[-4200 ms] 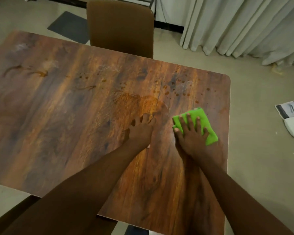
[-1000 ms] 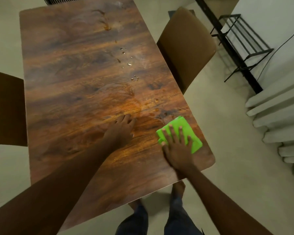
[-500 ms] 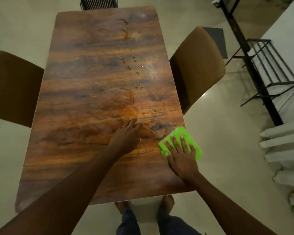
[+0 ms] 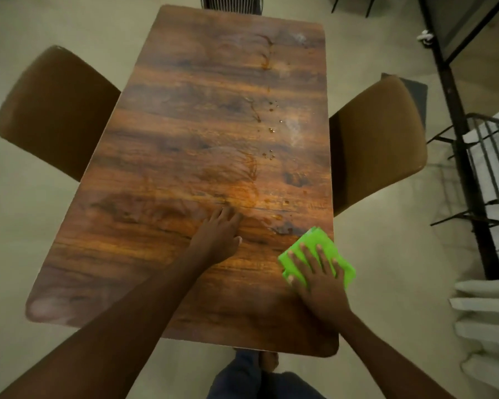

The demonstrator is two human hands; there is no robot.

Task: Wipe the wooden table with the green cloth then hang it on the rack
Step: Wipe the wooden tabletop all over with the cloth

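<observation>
The wooden table [image 4: 185, 139] stretches away from me, with brown spill streaks and droplets [image 4: 267, 122] down its right half. A folded green cloth [image 4: 320, 244] lies at the table's right edge near me, partly overhanging it. My right hand [image 4: 319, 279] presses flat on the cloth, fingers spread. My left hand [image 4: 218, 236] rests flat on bare wood to the left of the cloth, holding nothing. A black metal rack [image 4: 484, 156] stands on the floor to the right.
A brown chair [image 4: 55, 110] is tucked at the table's left side and another brown chair [image 4: 378, 142] at its right side. A dark slatted chair back [image 4: 231, 2] shows at the far end. White curtains [image 4: 487, 326] hang at lower right. My feet are under the near edge.
My view has swung round from the table's long side to its short end. The right hand with the cloth has slid to the right edge; the left hand stays planted.
</observation>
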